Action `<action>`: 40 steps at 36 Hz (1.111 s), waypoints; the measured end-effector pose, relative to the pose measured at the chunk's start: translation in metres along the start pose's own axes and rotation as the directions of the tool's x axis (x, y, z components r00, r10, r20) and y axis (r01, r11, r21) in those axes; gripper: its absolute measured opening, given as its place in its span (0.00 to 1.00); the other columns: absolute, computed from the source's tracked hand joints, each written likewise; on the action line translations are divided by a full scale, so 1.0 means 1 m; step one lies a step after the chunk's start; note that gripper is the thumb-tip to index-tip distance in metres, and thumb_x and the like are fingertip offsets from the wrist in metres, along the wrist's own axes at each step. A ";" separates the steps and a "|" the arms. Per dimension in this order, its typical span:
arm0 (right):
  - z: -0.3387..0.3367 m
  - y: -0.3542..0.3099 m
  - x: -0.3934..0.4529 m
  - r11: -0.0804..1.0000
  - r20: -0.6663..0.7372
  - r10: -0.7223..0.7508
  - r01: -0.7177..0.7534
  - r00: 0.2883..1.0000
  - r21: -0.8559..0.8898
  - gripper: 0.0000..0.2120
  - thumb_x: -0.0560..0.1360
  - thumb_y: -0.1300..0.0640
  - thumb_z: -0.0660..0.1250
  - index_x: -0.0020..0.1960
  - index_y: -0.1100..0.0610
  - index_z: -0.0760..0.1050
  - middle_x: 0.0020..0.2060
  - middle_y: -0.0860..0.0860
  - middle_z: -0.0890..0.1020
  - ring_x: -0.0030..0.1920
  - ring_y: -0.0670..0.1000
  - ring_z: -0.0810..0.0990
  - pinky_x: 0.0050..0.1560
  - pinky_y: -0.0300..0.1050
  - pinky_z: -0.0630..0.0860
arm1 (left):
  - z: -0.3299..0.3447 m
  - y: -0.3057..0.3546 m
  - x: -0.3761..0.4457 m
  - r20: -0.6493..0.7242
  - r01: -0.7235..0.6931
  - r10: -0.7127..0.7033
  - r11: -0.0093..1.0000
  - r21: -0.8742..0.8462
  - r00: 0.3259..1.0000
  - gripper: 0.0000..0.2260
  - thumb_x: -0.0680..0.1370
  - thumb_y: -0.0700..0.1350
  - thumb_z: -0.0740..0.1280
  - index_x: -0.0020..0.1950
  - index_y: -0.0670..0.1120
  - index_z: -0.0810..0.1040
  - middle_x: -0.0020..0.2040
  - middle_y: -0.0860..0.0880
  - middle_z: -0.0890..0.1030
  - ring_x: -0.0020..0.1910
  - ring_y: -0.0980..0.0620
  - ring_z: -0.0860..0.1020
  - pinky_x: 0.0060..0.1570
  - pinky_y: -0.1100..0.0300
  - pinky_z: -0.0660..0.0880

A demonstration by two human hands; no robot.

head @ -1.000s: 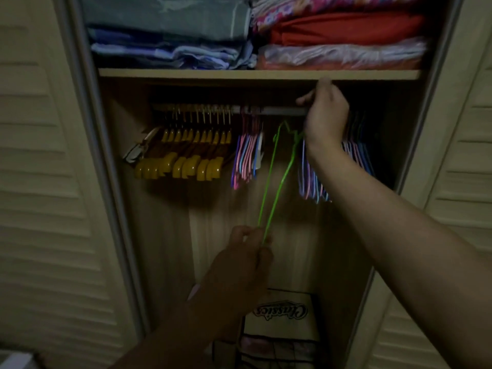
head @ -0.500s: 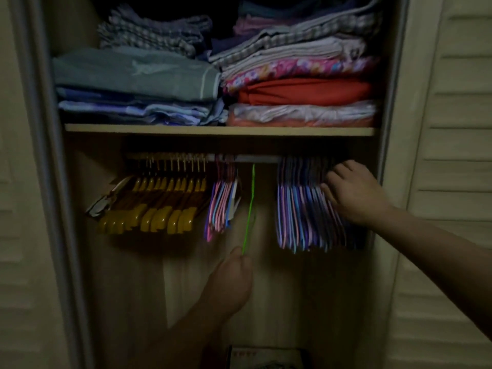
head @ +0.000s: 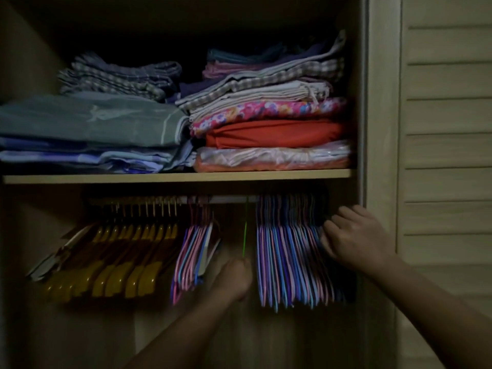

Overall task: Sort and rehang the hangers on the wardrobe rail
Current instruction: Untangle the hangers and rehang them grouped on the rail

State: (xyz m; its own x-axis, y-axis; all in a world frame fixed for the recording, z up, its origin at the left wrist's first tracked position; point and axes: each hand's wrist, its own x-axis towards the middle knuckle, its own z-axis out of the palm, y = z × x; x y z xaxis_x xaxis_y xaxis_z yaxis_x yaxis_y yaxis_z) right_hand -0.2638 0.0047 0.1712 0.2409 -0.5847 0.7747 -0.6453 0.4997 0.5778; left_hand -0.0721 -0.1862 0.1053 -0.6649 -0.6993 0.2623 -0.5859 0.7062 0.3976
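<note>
Head view: the green hanger (head: 245,237) hangs on the rail (head: 229,200) between two bunches of pink and blue hangers (head: 290,262). The left hand (head: 234,279) pinches its lower end; the right hand (head: 354,238), fingers curled, presses against the right bunch.

- No text, label, brand, number or sign can be read anywhere in the wardrobe.
- The grey-green folded cloth (head: 90,123) on the shelf (head: 178,177) carries a pale mark, too dim and blurred to make out as letters.
</note>
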 end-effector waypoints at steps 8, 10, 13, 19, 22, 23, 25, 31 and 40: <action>0.002 -0.001 0.000 0.999 0.004 0.033 -0.033 0.999 -0.020 0.17 0.78 0.50 0.59 0.36 0.57 0.76 0.31 0.55 0.78 0.36 0.56 0.73 0.42 0.52 0.67 | 0.037 0.001 0.017 0.010 -0.151 0.151 0.977 0.152 0.988 0.16 0.82 0.40 0.55 0.68 0.38 0.70 0.68 0.39 0.72 0.62 0.41 0.74 0.60 0.56 0.66; 0.000 -0.001 0.001 0.998 0.059 0.047 -0.045 0.997 -0.034 0.17 0.78 0.50 0.59 0.36 0.57 0.77 0.31 0.55 0.79 0.36 0.56 0.73 0.43 0.52 0.67 | 0.041 0.000 0.021 -0.003 -0.140 0.141 0.984 0.110 0.990 0.16 0.83 0.41 0.52 0.69 0.40 0.69 0.68 0.39 0.71 0.61 0.40 0.75 0.58 0.54 0.68; -0.005 -0.004 0.004 0.995 0.149 0.092 -0.084 0.985 -0.059 0.18 0.77 0.48 0.58 0.35 0.56 0.77 0.31 0.55 0.79 0.36 0.56 0.74 0.45 0.52 0.67 | 0.044 -0.001 0.022 0.002 -0.099 0.099 0.995 0.025 0.995 0.19 0.86 0.48 0.49 0.73 0.42 0.65 0.69 0.39 0.71 0.62 0.40 0.75 0.56 0.56 0.71; -0.008 -0.020 0.012 0.969 0.230 0.243 -0.226 0.942 -0.100 0.19 0.76 0.46 0.55 0.33 0.53 0.75 0.29 0.53 0.79 0.36 0.55 0.74 0.46 0.53 0.65 | 0.026 -0.010 0.012 -0.190 -0.085 0.085 0.996 0.009 0.978 0.28 0.82 0.63 0.50 0.69 0.44 0.71 0.67 0.40 0.75 0.67 0.39 0.73 0.66 0.51 0.69; -0.004 -0.022 0.012 0.965 0.235 0.260 -0.242 0.936 -0.105 0.18 0.75 0.46 0.56 0.34 0.54 0.76 0.30 0.53 0.80 0.37 0.56 0.75 0.46 0.53 0.64 | 0.002 -0.024 0.010 -0.388 -0.107 0.223 0.948 0.298 0.894 0.17 0.82 0.57 0.55 0.55 0.48 0.78 0.50 0.44 0.83 0.50 0.43 0.82 0.45 0.53 0.76; -0.003 -0.021 0.011 0.965 0.235 0.259 -0.239 0.937 -0.108 0.18 0.76 0.46 0.56 0.34 0.54 0.76 0.30 0.54 0.80 0.37 0.56 0.75 0.47 0.53 0.64 | -0.006 -0.028 0.009 -0.407 -0.054 0.229 0.916 0.398 0.884 0.14 0.81 0.54 0.57 0.55 0.48 0.77 0.48 0.46 0.83 0.47 0.44 0.82 0.40 0.55 0.74; -0.001 -0.021 0.011 0.966 0.233 0.254 -0.235 0.939 -0.107 0.19 0.76 0.46 0.55 0.34 0.55 0.76 0.31 0.55 0.80 0.37 0.57 0.75 0.47 0.54 0.65 | -0.022 -0.035 0.010 -0.388 0.060 0.212 0.811 0.582 0.897 0.10 0.79 0.49 0.59 0.56 0.49 0.75 0.48 0.46 0.83 0.48 0.45 0.81 0.38 0.56 0.70; -0.007 -0.022 0.010 0.968 0.278 0.241 -0.210 0.930 -0.135 0.18 0.76 0.47 0.56 0.34 0.55 0.75 0.30 0.55 0.80 0.37 0.57 0.76 0.47 0.54 0.65 | -0.037 -0.043 0.025 -0.335 0.287 -0.014 0.553 0.782 0.942 0.14 0.81 0.47 0.57 0.65 0.45 0.71 0.62 0.43 0.77 0.59 0.44 0.74 0.53 0.54 0.71; -0.009 -0.022 0.010 0.967 0.295 0.249 -0.219 0.922 -0.133 0.15 0.75 0.48 0.63 0.35 0.56 0.76 0.31 0.56 0.80 0.37 0.57 0.76 0.47 0.54 0.66 | -0.035 -0.039 0.037 -0.279 0.278 -0.051 0.374 0.885 0.959 0.15 0.80 0.46 0.62 0.64 0.42 0.74 0.58 0.42 0.77 0.56 0.44 0.75 0.52 0.53 0.72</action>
State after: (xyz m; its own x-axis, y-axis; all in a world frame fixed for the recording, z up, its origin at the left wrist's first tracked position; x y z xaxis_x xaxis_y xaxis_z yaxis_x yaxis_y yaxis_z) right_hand -0.2406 -0.0064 0.1683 -0.1527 -0.6032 0.7828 -0.5804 0.6959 0.4230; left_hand -0.0574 -0.2434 0.1303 -0.4781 -0.7377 0.4767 -0.8138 0.1680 -0.5563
